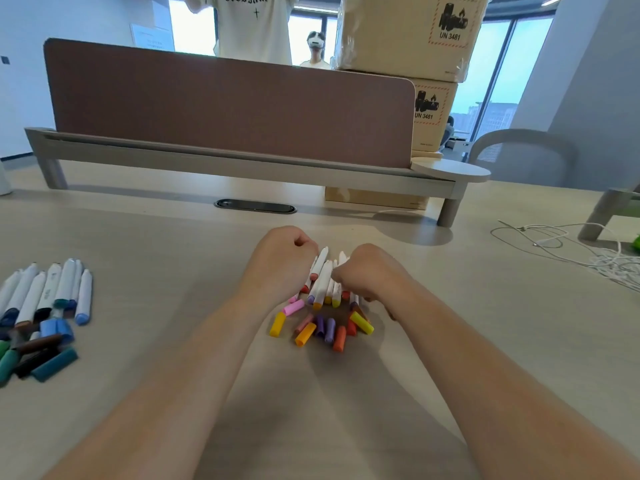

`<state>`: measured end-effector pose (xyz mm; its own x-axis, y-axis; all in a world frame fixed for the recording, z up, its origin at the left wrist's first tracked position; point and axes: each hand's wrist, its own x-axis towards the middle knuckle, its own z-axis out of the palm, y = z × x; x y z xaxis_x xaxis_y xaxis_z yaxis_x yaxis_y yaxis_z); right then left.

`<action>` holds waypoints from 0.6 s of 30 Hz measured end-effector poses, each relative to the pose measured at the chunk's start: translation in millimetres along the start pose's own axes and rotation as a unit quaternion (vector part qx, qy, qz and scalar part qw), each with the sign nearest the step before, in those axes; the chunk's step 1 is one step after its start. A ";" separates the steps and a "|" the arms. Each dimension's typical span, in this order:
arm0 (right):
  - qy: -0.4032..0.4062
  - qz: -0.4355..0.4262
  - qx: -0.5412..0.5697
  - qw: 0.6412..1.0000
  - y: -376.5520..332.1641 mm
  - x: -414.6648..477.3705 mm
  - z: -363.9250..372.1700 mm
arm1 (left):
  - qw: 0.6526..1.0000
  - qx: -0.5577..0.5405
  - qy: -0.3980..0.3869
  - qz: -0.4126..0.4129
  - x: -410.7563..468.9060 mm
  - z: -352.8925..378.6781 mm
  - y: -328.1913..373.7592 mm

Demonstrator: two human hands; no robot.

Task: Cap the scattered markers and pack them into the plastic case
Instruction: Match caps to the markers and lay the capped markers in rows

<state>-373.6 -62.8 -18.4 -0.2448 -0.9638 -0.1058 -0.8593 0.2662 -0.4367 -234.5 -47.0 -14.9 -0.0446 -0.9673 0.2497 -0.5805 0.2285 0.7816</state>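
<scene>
A: Where does the bundle of white plastic markers (322, 282) sit?
B: Mid-table, on the pale wooden table (138, 237), between the left hand (280, 258) and the right hand (370, 271) — touching both.
A: And the loose pink, yellow and orange caps (318, 327)?
B: Just before the bundle, on the near side.
A: What lies left?
B: A row of white markers with blue and green ends (48, 292), with dark loose caps (41, 355) before it.
A: Behind?
B: An oval black cable port (255, 205), then the brown fabric divider panel (225, 109) — stacked cardboard boxes (408, 32) behind its right end. A tangled white cable (571, 247) lies far right.
</scene>
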 end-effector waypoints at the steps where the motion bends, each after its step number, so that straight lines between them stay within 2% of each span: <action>1: 0.007 -0.004 0.017 1.000 2.1 -3.1 -3.6 | 0.999 0.022 -0.024 0.007 0.0 -1.1 -0.7; 3: 0.009 -0.001 0.052 0.999 7.1 -9.7 -12.0 | 0.987 0.103 -0.119 0.042 -1.0 -5.1 -0.7; 5: 0.007 0.005 0.079 0.997 11.8 -15.3 -18.9 | 0.957 0.161 -0.225 0.081 -3.7 -9.9 1.2; 8: 0.001 0.004 0.109 0.994 18.6 -20.1 -20.7 | 0.920 0.197 -0.318 0.116 -10.3 -13.1 4.9; 13: -0.007 -0.001 0.149 0.989 24.8 -24.5 -12.7 | 0.892 0.235 -0.362 0.133 -17.2 -6.3 5.7; 18: 0.021 -0.006 0.187 0.982 28.6 -23.2 -11.9 | 0.895 0.243 -0.352 0.128 -18.0 0.0 1.2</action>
<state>-397.8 -32.6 -17.8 -0.2595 -0.9635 -0.0652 -0.6395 0.2221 -0.7360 -234.4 -29.3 -18.4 -0.6290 -0.7583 -0.1715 -0.7552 0.5436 0.3662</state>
